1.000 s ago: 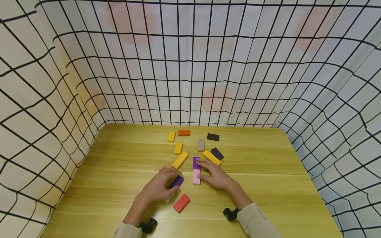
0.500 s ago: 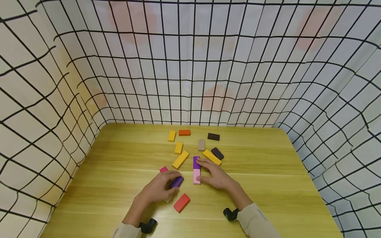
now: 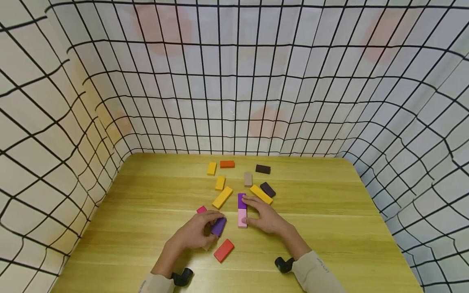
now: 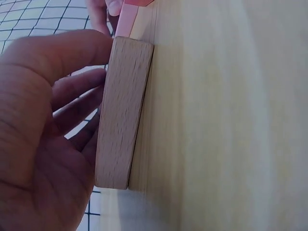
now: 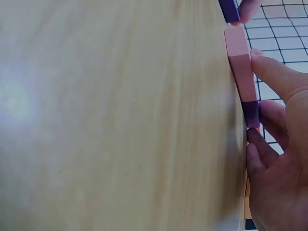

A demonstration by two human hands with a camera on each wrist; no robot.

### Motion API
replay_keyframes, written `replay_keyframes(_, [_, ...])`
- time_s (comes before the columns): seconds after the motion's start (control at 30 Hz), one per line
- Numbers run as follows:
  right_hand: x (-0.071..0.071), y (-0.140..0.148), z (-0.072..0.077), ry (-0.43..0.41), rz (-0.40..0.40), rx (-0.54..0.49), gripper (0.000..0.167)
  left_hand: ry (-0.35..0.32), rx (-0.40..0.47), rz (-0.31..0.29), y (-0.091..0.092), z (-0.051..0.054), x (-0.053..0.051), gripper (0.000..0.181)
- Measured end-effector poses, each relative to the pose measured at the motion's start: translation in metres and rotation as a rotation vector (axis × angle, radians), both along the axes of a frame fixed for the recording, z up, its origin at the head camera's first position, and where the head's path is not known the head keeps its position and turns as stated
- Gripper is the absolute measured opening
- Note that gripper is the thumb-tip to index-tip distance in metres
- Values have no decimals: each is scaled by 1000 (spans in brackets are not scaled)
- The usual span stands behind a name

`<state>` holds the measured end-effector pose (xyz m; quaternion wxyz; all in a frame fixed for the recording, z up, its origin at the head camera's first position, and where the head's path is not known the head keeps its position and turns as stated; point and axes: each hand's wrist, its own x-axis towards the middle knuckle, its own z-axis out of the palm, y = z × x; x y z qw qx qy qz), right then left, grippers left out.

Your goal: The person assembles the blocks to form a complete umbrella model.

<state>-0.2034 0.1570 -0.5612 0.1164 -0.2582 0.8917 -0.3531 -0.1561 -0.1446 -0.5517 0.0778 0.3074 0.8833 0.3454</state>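
In the head view my left hand (image 3: 194, 232) pinches a dark purple block (image 3: 218, 226) between thumb and fingers, just left of centre. A plain wooden block (image 4: 124, 113) lies under that hand and fills the middle of the left wrist view. My right hand (image 3: 267, 215) rests its thumb on a pink block (image 3: 242, 219) and its fingertips on a purple block (image 3: 242, 201). These two blocks touch end to end in a straight line, also seen in the right wrist view, the pink block (image 5: 240, 62) nearer the camera.
A red block (image 3: 224, 250) lies in front, a magenta block (image 3: 201, 209) beyond my left hand. Behind are several yellow blocks (image 3: 222, 197), an orange block (image 3: 227, 164), a tan block (image 3: 248, 179) and two dark blocks (image 3: 263, 169). Black wire mesh (image 3: 234, 99) surrounds the table.
The purple block in my left hand has turned and shows more of its face, and my left thumb has shifted slightly. More of the magenta block shows. My right hand has hardly moved.
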Motion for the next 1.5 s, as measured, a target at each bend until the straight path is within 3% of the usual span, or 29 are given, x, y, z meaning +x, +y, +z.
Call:
replay_keyframes(0.23, [1,0,-4,0,1,-11,71,43,0,68,6,3,3,61])
replay_keyframes(0.33, [1,0,-4,-3,-1,-17,71,32,20,80,11,5,3,60])
replay_keyframes(0.63, [1,-1,-3,7,6,-23,70,34,-11,14,34,10,8,58])
replay_keyframes(0.97, [2,-1,-3,15,6,-16,69,19,29,-56,55,4,14,58])
replay_keyframes(1.5, [2,0,-2,25,6,-12,67,27,23,-59,63,-3,19,63])
